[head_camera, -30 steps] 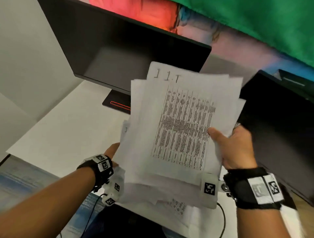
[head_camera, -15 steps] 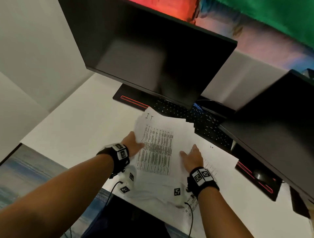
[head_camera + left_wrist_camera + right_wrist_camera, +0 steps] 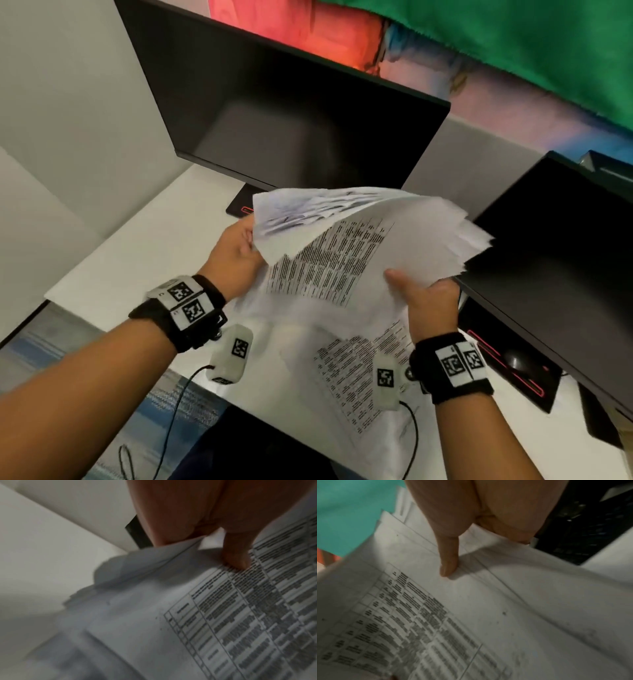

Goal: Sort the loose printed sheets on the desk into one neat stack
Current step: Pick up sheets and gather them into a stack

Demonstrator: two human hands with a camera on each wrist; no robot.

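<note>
While we hold the thick sheaf of white printed sheets [image 3: 359, 253] off the white desk [image 3: 137, 260], its pages are fanned and far from square. Our left hand [image 3: 236, 255] pinches the sheaf's left edge, thumb on top in the left wrist view and fingers hidden under the paper. Our right hand [image 3: 428, 305] grips the near right corner the same way, thumb pressed on the top page, fingers curled beneath. The sheaf hangs above the middle of the desk, in front of the large black monitor [image 3: 291, 126], with its far edges splayed toward the second black monitor [image 3: 555, 274] at the right edge.

One more printed sheet with a table on it [image 3: 363, 370] lies flat on the desk by the near edge, under our right wrist, so we judge the gathering unfinished.

The risk we see is slippage. Each hand clamps only one margin, and the loose far edges are spread like a fan; a tilt or a quick tap on the desk could let inner pages slide out toward the monitors or off the near edge. The top page curls up at the left, and squeezing there could crease it. The sheet left on the desk sits near the edge and could be brushed off by our forearm or by the black cable [image 3: 414, 442] trailing from the wrist camera.
</note>
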